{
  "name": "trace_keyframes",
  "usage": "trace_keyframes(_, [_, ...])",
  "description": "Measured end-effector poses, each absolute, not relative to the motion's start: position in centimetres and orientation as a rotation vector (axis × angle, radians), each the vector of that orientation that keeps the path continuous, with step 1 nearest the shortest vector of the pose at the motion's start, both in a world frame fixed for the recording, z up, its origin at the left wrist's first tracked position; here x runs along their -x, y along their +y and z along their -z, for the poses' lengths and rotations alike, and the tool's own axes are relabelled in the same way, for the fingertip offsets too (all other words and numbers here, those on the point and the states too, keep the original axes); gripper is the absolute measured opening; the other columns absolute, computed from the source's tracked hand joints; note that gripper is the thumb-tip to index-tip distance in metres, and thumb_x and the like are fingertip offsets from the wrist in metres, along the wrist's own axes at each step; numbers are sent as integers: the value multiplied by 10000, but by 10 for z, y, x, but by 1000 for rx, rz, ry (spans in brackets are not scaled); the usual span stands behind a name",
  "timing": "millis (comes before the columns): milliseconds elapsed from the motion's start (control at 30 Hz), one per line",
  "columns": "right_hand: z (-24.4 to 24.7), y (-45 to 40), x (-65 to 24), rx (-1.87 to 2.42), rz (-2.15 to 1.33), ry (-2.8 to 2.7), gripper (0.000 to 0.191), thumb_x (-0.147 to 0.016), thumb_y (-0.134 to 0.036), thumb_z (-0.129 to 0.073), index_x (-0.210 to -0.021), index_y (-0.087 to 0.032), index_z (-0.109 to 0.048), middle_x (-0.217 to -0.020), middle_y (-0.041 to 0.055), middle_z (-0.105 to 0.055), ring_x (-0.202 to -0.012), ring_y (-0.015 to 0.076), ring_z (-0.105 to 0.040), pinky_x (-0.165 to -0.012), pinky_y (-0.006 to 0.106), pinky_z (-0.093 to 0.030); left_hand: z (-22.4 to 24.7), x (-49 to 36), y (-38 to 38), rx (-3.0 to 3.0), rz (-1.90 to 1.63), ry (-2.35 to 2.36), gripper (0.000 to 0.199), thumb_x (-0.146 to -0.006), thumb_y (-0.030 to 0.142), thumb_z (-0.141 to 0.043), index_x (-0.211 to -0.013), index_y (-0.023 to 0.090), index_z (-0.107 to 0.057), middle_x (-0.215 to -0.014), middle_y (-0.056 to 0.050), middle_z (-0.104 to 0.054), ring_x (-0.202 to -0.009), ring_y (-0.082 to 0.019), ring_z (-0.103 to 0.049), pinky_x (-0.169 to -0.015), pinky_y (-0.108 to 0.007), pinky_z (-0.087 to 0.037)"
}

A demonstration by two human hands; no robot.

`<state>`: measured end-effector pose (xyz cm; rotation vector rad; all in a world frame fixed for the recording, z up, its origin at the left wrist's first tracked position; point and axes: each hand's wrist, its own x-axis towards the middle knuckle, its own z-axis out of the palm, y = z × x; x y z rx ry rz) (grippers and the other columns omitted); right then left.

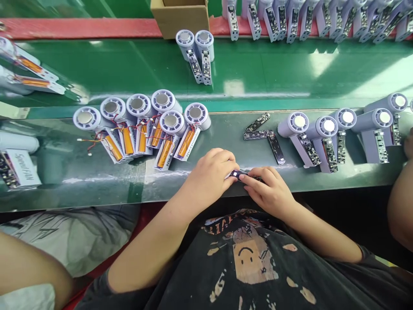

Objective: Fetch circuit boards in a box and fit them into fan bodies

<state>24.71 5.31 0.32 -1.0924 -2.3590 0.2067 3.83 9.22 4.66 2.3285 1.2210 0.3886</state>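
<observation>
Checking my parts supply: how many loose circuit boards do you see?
4: an upper board, a crosswise board and an angled board on the green belt, plus a lit board, partly hidden, between the left hand and right hand.

Green assembly-line belt (222, 137) with rows of fan bodies (137, 105), orange wired batteries (127, 140) and loose circuit boards (257, 122)
</observation>
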Motion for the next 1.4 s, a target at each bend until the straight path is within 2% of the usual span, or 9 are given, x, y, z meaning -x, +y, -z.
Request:
trace_keyframes(200, [6,54,-246,1079,-108,-2305,264,-891,-160,-593,-1113,-258,-696,-992,72,-619,-832,173,-540,-761,332,-513,-46,-38,91,-2357,-382,1209,75,-873,195,-638,-940,189,-672,-1040,-49,-650,-1045,-236,-562,-952,-421,-490])
trace_keyframes(400, [12,51,-243,1098,-86,-2326,238,-893,-140,-601,-1108,-217,-669,-1125,117,-635,-913,189,-566,-797,354,-530,-40,-21,77,-2387,-815,1296,505,-900,249,-616,-1372,241,-438,-1368,-98,-551,-1328,-269,-472,-1139,-495,-383])
trace_keyframes(500, [13,54,-243,1066,-154,-2332,258,-900,-96,-560,-1108,-217,-653,-1088,109,-657,-935,189,-579,-822,364,-534,-35,-5,70,-2370,-1018,1382,578,-890,234,-624,-1413,270,-381,-1324,-90,-580,-1284,-257,-524,-1095,-465,-441])
trace_keyframes(667, [6,55,-251,1062,-244,-2168,292,-896,-94,-555,-1145,-233,-613,-1013,93,-660,-850,174,-584,-742,340,-531,-24,17,61,-2358,-1132,1444,638,-874,182,-619,-1447,280,-356,-1252,-83,-612,-1186,-245,-584,-1015,-436,-499])
trace_keyframes(867, [-9,48,-283,1172,-161,-1936,411,-873,-99,-579,-1237,-290,-592,-1027,68,-653,-862,177,-624,-741,351,-542,-8,14,58,-2403,-1057,1419,490,-895,166,-584,-1365,228,-457,-1186,-96,-631,-1132,-231,-599,-984,-398,-511])
trace_keyframes(1000, [-7,44,-304,1312,-85,-1777,355,-870,-127,-610,-1189,-282,-626,-1010,66,-649,-890,193,-651,-753,362,-568,-9,-30,74,-2558,-812,1213,336,-925,276,-555,-1254,211,-531,-1253,-108,-627,-1192,-255,-587,-1010,-434,-511])
trace_keyframes(1167, [-4,39,-315,1372,-56,-1641,304,-876,-131,-607,-1151,-258,-628,-981,64,-657,-875,197,-663,-744,373,-583,-16,-110,117,-2664,-474,1193,567,-875,524,-583,-1330,189,-543,-1443,-159,-526,-1377,-387,-429,-1114,-600,-377])
trace_keyframes(1300, [-2,31,-320,1431,-27,-1561,266,-880,-166,-605,-1126,-256,-654,-988,65,-671,-891,209,-670,-772,400,-587,-16,-146,147,-2613,-321,1345,637,-842,491,-628,-1399,205,-509,-1579,-190,-334,-1445,-473,-278,-1104,-710,-283])
trace_keyframes(1400, [3,26,-320,1474,-17,-1546,238,-888,-201,-605,-1111,-251,-673,-993,71,-673,-912,213,-673,-792,405,-591,-12,-147,152,-2580,-286,1399,596,-810,429,-656,-1348,195,-550,-1543,-199,-395,-1405,-488,-341,-1052,-734,-324])
